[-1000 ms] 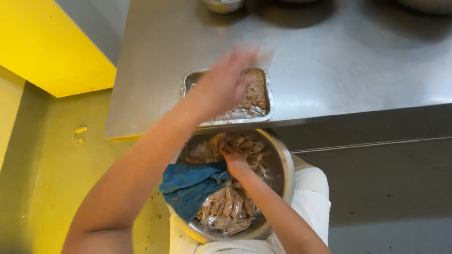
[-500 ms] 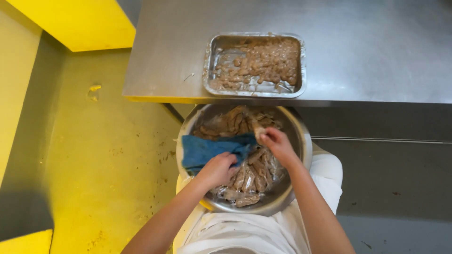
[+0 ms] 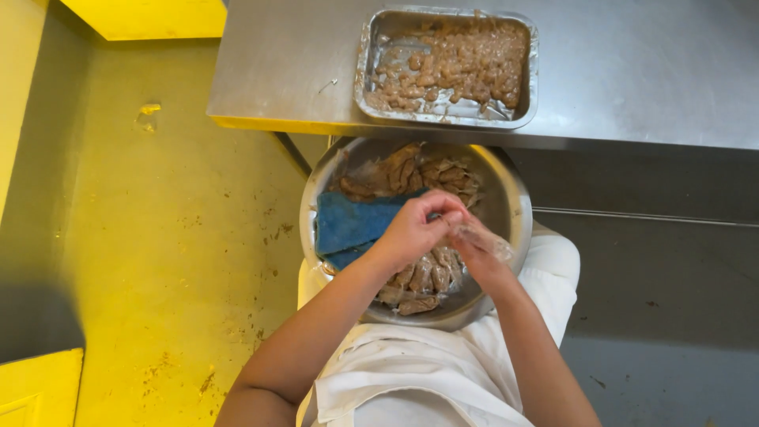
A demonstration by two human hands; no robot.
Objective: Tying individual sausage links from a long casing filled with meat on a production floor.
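The person's left hand (image 3: 411,233) and right hand (image 3: 474,249) meet over a round metal bowl (image 3: 506,198) held on the lap, below the edge of the steel surface (image 3: 632,71). Both hands are curled shut, pinching a thin clear plastic piece (image 3: 486,237) between them. The bowl holds brown strips of meat (image 3: 403,178) and a blue cloth (image 3: 348,221) at its left side. On the surface just above stands a foil tray (image 3: 368,71) of brown minced mix
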